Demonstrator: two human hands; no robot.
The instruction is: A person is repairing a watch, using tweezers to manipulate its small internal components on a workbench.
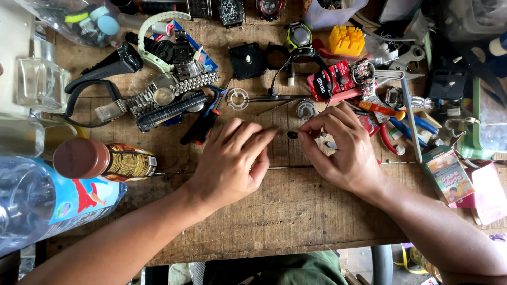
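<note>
Centrally, on the wooden table (285,211), the left hand (232,163) and right hand (343,148) meet fingertip to fingertip around a small dark part (292,135), pinched between them. Metal-band watches (163,95) lie beyond the left hand; red-handled pliers (388,138) sit just beside the right.

Bright, even daylight fills the view with soft, faint shadows. The bench (296,206) is sharp. A water bottle (47,203) at the left edge looks stretched and slightly blurred, with mild glare.
</note>
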